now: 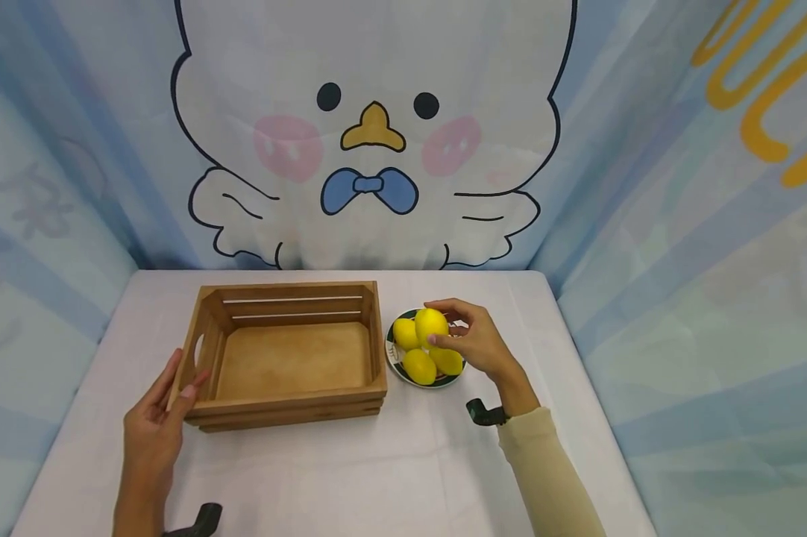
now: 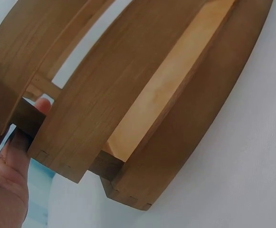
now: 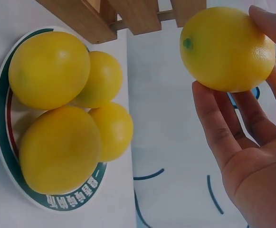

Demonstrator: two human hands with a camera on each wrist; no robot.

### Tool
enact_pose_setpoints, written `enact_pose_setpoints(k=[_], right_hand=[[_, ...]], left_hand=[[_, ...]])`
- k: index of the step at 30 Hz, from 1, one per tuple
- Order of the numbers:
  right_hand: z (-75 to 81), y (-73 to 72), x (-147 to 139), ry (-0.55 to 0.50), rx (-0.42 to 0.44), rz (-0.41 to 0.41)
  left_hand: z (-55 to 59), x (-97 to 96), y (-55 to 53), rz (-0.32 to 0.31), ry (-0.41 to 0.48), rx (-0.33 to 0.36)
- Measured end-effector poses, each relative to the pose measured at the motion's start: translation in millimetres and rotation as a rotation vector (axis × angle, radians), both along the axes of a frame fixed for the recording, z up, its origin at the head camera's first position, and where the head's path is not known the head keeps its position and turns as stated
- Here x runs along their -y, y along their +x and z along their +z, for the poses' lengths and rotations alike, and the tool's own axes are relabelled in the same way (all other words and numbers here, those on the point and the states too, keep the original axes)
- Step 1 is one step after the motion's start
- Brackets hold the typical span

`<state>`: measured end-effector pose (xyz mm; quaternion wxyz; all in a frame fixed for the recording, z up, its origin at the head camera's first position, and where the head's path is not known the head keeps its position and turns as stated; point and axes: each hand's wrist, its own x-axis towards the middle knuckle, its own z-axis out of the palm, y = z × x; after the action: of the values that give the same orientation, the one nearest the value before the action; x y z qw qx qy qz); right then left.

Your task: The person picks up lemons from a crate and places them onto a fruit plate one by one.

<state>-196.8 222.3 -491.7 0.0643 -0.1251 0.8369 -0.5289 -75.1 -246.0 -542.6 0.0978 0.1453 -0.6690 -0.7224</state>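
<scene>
My right hand (image 1: 473, 339) pinches a yellow lemon (image 1: 431, 327) between thumb and fingers. In the right wrist view that lemon (image 3: 227, 49) is raised off the plate, its green stem end showing. Several more lemons (image 1: 420, 367) lie on a round plate (image 3: 1, 111) with a dark green rim and white lettering. At the left end of a slatted wooden crate (image 1: 289, 406), my left hand (image 1: 154, 425) grips the end wall by its handle opening. The left wrist view shows a fingertip (image 2: 43, 105) behind the crate's slats; the rest of that grip is partly hidden.
The crate's bare floor (image 1: 296, 358) shows, and the plate stands close to its right side. A white cloth (image 1: 350, 477) covers the table. Printed curtains (image 1: 370, 67) hang behind the table and along both sides.
</scene>
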Motion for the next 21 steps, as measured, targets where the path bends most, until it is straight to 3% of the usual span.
enact_pose_setpoints(k=[8, 15, 21], right_hand=[[-15.7, -4.2, -1.9, 0.032, 0.032, -0.067], [-30.4, -9.0, -0.5, 0.056, 0.072, -0.133], [-40.6, -10.3, 0.6, 0.084, 0.106, -0.181]], left_hand=[[0.4, -1.6, 0.0, 0.007, -0.005, 0.02], [-0.2, -1.6, -1.2, 0.021, 0.018, -0.03], [-0.9, -1.5, -0.7, 0.035, 0.016, -0.002]])
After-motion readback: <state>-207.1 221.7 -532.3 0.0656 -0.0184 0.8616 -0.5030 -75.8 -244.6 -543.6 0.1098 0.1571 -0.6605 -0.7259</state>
